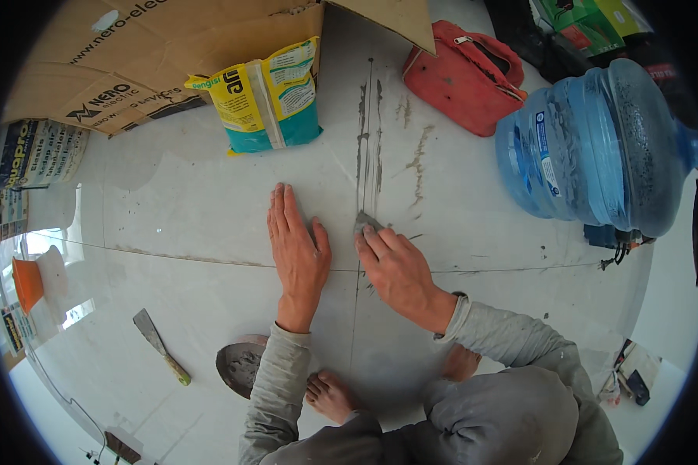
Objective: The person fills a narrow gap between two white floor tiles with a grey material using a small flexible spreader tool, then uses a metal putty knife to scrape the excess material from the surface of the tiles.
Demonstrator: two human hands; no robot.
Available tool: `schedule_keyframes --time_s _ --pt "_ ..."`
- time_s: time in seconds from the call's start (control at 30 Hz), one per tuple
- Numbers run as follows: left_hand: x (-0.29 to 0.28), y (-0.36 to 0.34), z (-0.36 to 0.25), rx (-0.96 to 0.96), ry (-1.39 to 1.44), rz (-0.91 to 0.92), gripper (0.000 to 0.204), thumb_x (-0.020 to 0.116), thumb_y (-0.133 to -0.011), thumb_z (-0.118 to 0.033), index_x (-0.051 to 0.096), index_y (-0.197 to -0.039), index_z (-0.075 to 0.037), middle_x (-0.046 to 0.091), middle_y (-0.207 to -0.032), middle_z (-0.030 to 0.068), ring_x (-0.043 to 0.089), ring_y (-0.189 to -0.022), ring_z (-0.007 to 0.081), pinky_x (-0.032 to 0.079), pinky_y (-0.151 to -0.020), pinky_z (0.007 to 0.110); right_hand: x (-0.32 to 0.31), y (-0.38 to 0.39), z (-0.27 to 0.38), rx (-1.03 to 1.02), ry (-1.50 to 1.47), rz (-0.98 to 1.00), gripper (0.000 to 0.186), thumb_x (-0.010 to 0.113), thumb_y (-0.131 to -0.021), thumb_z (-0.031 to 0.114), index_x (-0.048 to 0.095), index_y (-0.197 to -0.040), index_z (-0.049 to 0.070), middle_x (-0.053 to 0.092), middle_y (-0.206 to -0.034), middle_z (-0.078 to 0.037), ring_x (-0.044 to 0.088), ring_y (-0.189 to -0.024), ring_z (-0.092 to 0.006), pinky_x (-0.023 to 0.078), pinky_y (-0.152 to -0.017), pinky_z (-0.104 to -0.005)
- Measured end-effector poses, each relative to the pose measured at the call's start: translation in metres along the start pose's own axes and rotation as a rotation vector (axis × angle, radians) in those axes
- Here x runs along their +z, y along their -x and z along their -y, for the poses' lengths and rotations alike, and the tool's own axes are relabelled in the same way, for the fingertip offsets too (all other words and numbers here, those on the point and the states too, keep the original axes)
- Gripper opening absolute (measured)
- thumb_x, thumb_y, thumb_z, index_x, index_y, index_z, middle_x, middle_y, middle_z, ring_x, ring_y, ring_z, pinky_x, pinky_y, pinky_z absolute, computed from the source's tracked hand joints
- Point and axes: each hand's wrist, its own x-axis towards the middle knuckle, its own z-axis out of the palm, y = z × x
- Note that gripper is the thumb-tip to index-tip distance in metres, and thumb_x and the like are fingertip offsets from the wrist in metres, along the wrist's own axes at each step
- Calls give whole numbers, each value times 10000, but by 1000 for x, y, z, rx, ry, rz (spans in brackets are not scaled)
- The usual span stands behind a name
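Left hand (296,256) lies flat, thumb out, on tiles (194,205); right hand (399,271) pinches a grey piece (365,222).

Pale grey sleeves (281,376), darker grey trousers (504,415), bare feet (331,396)

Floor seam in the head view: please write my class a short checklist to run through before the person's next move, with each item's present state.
1. Small grey tool in the right hand, set at the seam: ok.
2. Left hand free of tools: ok, spread beside the seam with nothing in it.
3. Bowl holding grey paste: ok, though the left sleeve hides part of it.
4. Floor beside the seam clean: not ok, dark smears run along it.
5. Seam filled to the surface: cannot tell from above.
6. Scraper clear of both hands: ok, left of the bowl.
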Motion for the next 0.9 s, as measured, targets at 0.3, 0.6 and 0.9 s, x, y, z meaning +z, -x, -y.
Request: schedule_keyframes --time_s 0.3,0.6,0.9 --pt "1 0 -1 7 -108 -44 632 561 -950 -103 363 -1530 52 411 -1575 256 379 -1475 421 298 -1219 527 -31 -106 -122 350 -256 -372 340 655 -870 -14 631 -1209 -25 693 -996 -238 628 -943 -422 526 -847 -497" --pt "-1 -1 -3 -36 -118 -32 613 582 -911 -84 417 -1485 53 433 -1565 244 388 -1471 410 297 -1217 507 16 -186 -168 541 -39 -260 258 712 -811 17 620 -1051 -7 702 -907 -288 694 -877 -508 582 -763 -565" --pt "1 -1 -1 -34 -108 -40 604 593 -907 -83 427 -1473 47 432 -1566 246 397 -1465 419 301 -1216 517 19 -154 -137 414 -96 -290 269 680 -849 -2 659 -1117 -13 703 -875 -281 704 -852 -476 568 -749 -554"
